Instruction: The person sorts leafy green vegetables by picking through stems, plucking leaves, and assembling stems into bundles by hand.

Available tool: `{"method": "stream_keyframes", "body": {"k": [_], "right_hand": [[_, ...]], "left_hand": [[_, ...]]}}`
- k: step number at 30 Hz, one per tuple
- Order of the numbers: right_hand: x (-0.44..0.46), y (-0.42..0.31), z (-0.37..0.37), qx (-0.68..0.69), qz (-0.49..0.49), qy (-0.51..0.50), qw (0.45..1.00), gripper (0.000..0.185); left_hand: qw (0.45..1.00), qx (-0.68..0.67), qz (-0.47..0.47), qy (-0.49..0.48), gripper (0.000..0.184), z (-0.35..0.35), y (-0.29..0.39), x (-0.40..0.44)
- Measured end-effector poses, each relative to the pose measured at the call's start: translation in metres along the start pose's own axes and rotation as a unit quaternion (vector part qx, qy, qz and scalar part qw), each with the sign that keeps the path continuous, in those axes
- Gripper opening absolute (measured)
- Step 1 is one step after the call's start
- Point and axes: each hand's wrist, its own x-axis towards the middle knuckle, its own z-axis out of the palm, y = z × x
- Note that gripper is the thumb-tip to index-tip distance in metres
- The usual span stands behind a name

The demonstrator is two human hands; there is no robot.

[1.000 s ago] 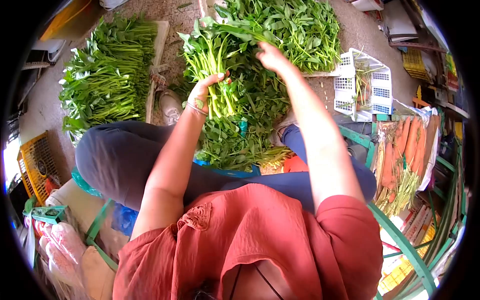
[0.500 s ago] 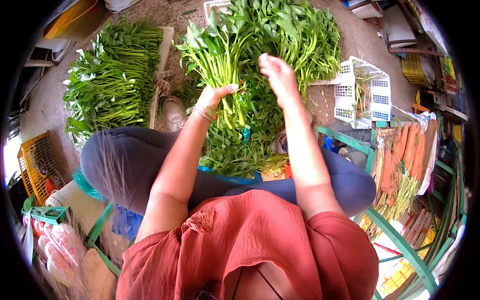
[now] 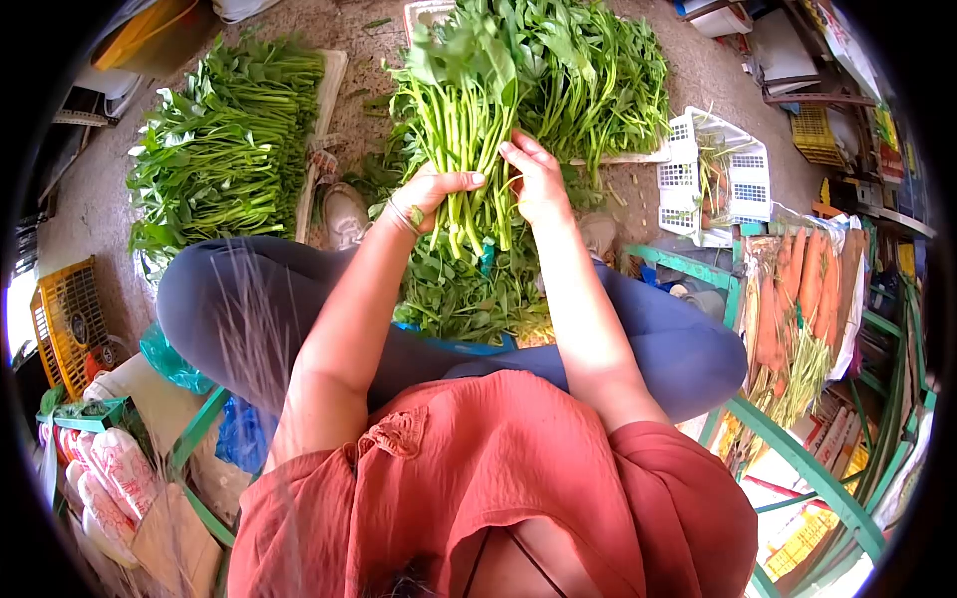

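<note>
A bunch of leafy green stems that looks like water spinach [image 3: 464, 125] stands upright between my hands, leaves up and cut ends down. My left hand [image 3: 436, 194] is wrapped round the lower stems, its thumb across their front. From the other side, my right hand [image 3: 538, 179] closes its fingers on the stems at the bunch's right edge. Loose cut leaves [image 3: 469, 294] lie in a heap below, between my legs. Behind the bunch is a big pile of the same greens [image 3: 593, 85].
Stacked greens [image 3: 224, 149] lie on a white tray [image 3: 329, 100] at the left. To the right are a white perforated basket [image 3: 753, 184] with scraps and several carrots [image 3: 797, 289]. Green metal frames [image 3: 807, 468] stand beside my knees. A yellow crate [image 3: 75, 324] is at far left.
My right hand has come down and left from above the pile to the bunch and closed on its stems. The bunch looks fuller, and its leaves have shifted right.
</note>
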Motion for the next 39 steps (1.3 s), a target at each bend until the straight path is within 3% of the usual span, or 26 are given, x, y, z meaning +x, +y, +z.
{"method": "stream_keyframes", "body": {"k": [6,7,8,12,16,18,19,20,22,23,26,27,30,31,36,38,39], "right_hand": [[-0.009,-0.015,0.003,-0.096,0.072,0.016,0.993,0.041],[-0.009,-0.013,0.022,-0.313,0.05,0.2,0.927,0.05],[-0.018,-0.027,0.029,-0.351,0.065,0.102,0.929,0.05],[-0.013,-0.022,0.016,-0.227,0.069,0.067,0.969,0.038],[-0.008,-0.026,0.003,-0.396,0.027,0.031,0.917,0.045],[-0.011,-0.037,0.004,-0.47,0.016,0.017,0.882,0.048],[-0.011,-0.037,0.002,-0.469,0.004,0.006,0.883,0.049],[-0.01,-0.036,0.002,-0.469,0.004,0.006,0.883,0.049],[-0.005,-0.027,0.0,-0.419,-0.042,0.006,0.907,0.05],[0.0,-0.018,-0.007,-0.385,0.019,0.064,0.92,0.052],[-0.004,-0.019,0.0,-0.184,0.052,0.068,0.979,0.071],[-0.006,-0.017,0.006,-0.157,0.021,0.076,0.984,0.07],[-0.008,-0.009,0.006,-0.212,-0.01,0.098,0.972,0.063],[-0.006,-0.004,0.007,-0.222,-0.063,0.055,0.971,0.056],[-0.006,0.01,0.006,-0.315,-0.089,0.077,0.942,0.053],[-0.002,0.016,-0.001,-0.368,-0.147,0.055,0.916,0.055],[0.001,0.012,-0.002,-0.384,-0.118,0.028,0.915,0.056]], "left_hand": [[0.998,0.052,-0.025,0.013,0.038,0.0,-0.008,0.001],[0.997,0.061,-0.044,0.015,0.04,0.004,-0.006,-0.002],[0.992,0.124,-0.027,0.026,0.03,0.009,-0.006,-0.003],[0.99,0.138,-0.034,0.006,0.028,0.01,0.0,0.0],[0.934,0.346,-0.08,0.033,0.027,-0.002,0.003,0.011],[0.959,0.267,-0.088,0.021,0.024,-0.004,-0.004,0.009],[0.98,0.18,-0.078,0.014,0.022,-0.001,-0.009,0.007],[0.98,0.18,-0.078,0.014,0.022,0.0,-0.009,0.007],[0.969,0.237,-0.063,-0.01,0.019,-0.001,-0.01,0.008],[0.972,0.226,-0.058,-0.017,0.022,-0.001,-0.012,0.008],[0.968,0.233,0.084,-0.042,0.029,-0.003,-0.024,0.014],[0.971,0.226,0.072,-0.019,0.026,0.002,-0.024,0.011],[0.975,0.192,-0.094,0.059,0.025,-0.012,-0.025,0.014],[0.98,0.133,-0.133,0.058,0.024,0.012,-0.003,-0.004],[0.995,0.014,-0.096,0.011,0.023,-0.007,-0.022,0.003],[0.996,0.008,-0.092,0.002,0.023,-0.008,-0.024,0.001],[0.996,-0.008,-0.085,0.008,0.025,-0.007,-0.026,0.001]]}}
